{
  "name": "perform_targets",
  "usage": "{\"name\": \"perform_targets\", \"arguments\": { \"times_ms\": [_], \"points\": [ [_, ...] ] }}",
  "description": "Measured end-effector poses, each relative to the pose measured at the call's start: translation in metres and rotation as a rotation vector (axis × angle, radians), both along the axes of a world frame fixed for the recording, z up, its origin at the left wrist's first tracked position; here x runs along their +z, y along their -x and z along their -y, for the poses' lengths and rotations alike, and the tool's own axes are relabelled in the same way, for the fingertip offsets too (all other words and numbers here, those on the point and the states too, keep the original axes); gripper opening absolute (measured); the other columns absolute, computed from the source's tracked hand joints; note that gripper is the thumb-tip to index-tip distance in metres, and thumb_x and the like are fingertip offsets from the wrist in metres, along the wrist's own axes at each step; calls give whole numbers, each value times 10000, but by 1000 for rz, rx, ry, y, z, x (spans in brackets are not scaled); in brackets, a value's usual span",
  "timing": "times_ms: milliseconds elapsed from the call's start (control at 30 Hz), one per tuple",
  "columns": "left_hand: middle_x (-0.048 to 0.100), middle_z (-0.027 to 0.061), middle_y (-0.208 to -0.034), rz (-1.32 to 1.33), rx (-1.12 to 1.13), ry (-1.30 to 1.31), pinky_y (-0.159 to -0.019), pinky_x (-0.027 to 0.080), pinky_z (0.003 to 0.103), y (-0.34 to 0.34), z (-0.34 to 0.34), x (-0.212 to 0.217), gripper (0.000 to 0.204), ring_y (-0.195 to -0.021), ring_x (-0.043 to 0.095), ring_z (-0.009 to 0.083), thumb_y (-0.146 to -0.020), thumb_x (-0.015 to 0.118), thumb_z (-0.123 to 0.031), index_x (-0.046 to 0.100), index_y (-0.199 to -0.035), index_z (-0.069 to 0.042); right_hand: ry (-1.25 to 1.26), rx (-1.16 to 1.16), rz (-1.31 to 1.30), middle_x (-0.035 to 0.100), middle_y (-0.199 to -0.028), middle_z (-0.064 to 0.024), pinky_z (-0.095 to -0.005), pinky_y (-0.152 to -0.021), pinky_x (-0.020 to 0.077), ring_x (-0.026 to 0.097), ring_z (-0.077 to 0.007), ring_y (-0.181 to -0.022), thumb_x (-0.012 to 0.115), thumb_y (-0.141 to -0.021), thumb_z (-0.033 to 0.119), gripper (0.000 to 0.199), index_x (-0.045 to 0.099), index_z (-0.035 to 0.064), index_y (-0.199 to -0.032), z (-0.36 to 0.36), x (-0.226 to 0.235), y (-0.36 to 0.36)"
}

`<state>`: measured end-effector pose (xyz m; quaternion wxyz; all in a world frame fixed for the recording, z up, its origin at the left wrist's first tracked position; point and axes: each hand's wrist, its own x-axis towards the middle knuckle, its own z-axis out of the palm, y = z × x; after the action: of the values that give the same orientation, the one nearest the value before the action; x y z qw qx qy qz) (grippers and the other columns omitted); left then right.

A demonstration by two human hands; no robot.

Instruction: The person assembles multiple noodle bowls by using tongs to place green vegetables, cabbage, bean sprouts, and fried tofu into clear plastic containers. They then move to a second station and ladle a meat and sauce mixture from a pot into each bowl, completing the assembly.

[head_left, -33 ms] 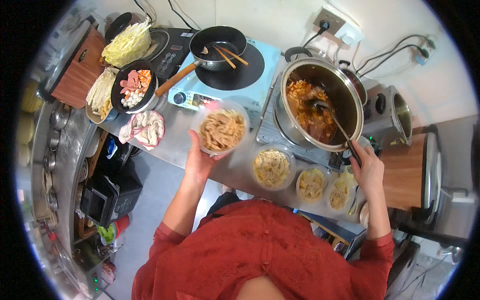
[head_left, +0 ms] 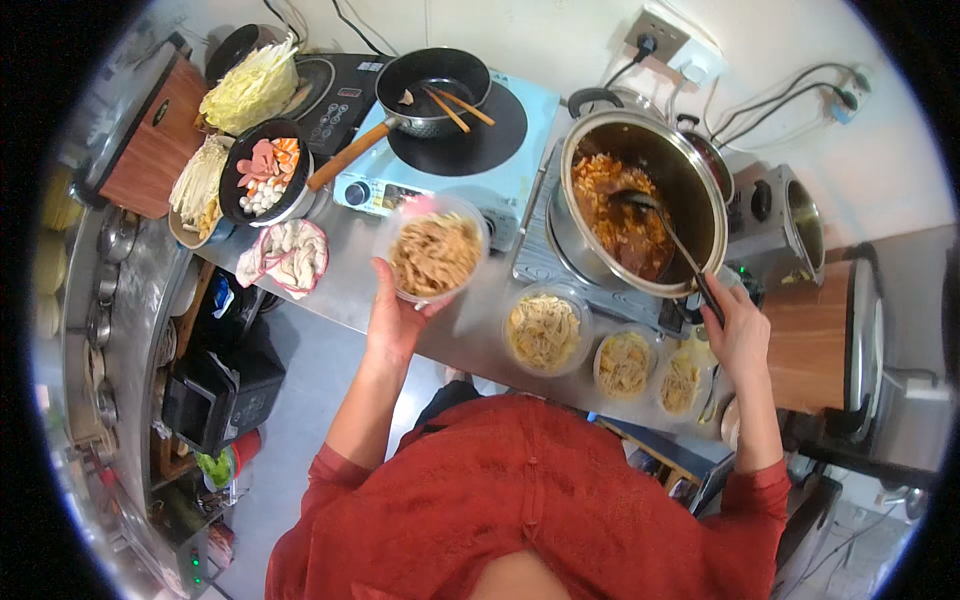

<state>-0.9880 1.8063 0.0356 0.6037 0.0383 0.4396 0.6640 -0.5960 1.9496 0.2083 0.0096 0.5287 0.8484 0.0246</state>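
Observation:
My left hand [head_left: 396, 320] holds a clear plastic bowl [head_left: 487, 250] from below, its thumb up along the side. Light brown strips that look like cooked meat [head_left: 434, 252] fill the bowl. My right hand [head_left: 738, 335] is closed round the black handle of a ladle [head_left: 684, 245]. The ladle's head dips into a reddish-brown, chunky stew [head_left: 615, 235] in a large steel pot [head_left: 712, 200]. Below the pot stand three clear containers of noodle-like food: a larger one [head_left: 543, 332], a middle one [head_left: 625, 364] and a smaller one [head_left: 680, 385].
A blue induction cooker [head_left: 375, 190] carries a wooden-handled frying pan [head_left: 432, 85] with chopsticks [head_left: 462, 105] in it. To the left are a bowl of sausage slices and small eggs [head_left: 265, 180], shredded cabbage [head_left: 250, 88], enoki mushrooms [head_left: 200, 185] and a crumpled cloth [head_left: 285, 258].
My left hand and the bowl have shifted slightly to the left. In the pot, the ladle's head has moved a little upward in the picture. The containers have stayed put.

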Motion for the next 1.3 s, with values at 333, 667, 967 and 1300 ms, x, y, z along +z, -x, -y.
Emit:
{"name": "perform_targets", "arguments": {
  "times_ms": [333,667,967,1300],
  "points": [
    [417,74,-1580,-10,-87,-50,-1066,471,556,21,14,-18,928,-1426,432,290,-902,479,-778,322,-1578,-163,-499,33,-569,644,-744,-77,-294,-580,489,625,-177,-629,678,-920,12,133,701,36,-1048,80,25,-29],
    [362,66,-1614,12,-118,-19,-1134,383,579,-19,9,1,901,-1463,374,290,-929,444,-758,297,-1589,-162,-302,-736,-302,692,-1003,-192,-465,-846,557,664,-430,-949,627,-915,72,239,682,84,-1148,133,-206,-235],
    [392,95,-1597,-56,-99,-92,-1190,331,471,-57,24,8,888,-1464,383,275,-971,400,-712,308,-1575,-67,-127,-527,-334,647,-1250,-233,-471,-889,561,654,-440,-1048,633,-798,-38,710,534,164,-1472,86,-265,-283],
    [368,128,-1606,-267,-106,-92,-1196,312,486,-63,33,6,999,-1473,365,291,-908,472,-764,290,-1578,-45,352,-1008,-1688,637,-926,-36,-257,-556,458,605,-122,-684,730,-905,71,419,580,36,-1294,92,-194,-272]
  ]
}}
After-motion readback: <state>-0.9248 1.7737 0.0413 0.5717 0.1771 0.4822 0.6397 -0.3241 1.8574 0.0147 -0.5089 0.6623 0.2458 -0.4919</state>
